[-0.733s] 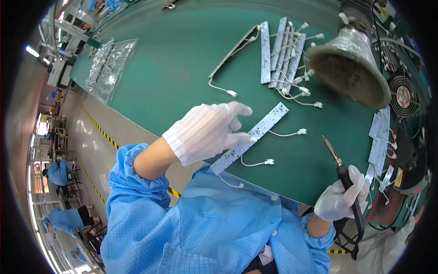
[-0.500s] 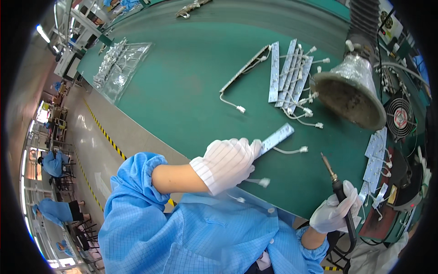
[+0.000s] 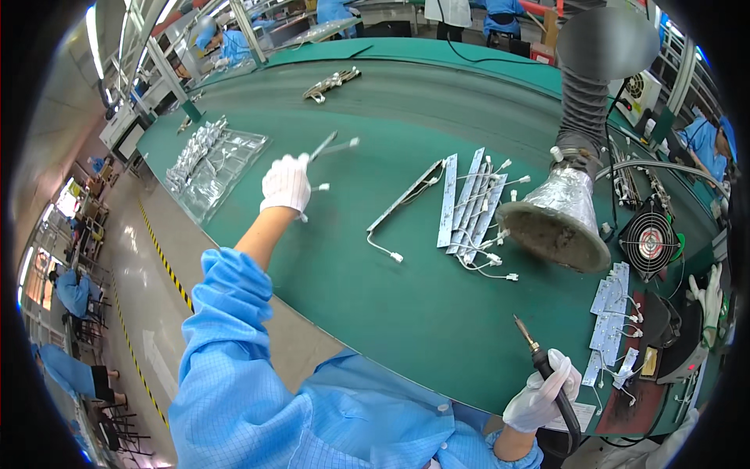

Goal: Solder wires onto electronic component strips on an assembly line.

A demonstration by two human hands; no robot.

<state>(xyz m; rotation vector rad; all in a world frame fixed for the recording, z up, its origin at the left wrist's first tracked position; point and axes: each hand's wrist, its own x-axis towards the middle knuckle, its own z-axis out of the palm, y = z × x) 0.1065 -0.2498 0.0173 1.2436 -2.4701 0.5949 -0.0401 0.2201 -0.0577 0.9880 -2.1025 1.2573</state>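
My left hand, in a white striped glove, reaches out over the green bench. Its fingers are closed on a narrow light strip, seen almost edge-on, with wires and small white connectors sticking out. A clear plastic bag with a bundle of white-wired strips on it lies left of that hand. Near the bench's front edge my right hand, gloved too, is wrapped round the black handle of a soldering iron, tip pointing up and left. Several wired light strips lie mid-bench.
A fume extraction hood hangs over the right side. More strips lie near a small fan at the right. Another bundle rests at the back. Co-workers sit at benches beyond and along the left aisle.
My left hand has moved away from my body, forward and left, carrying the light strip. My right hand still grips the soldering iron. The view has tilted up, showing more of the far room.
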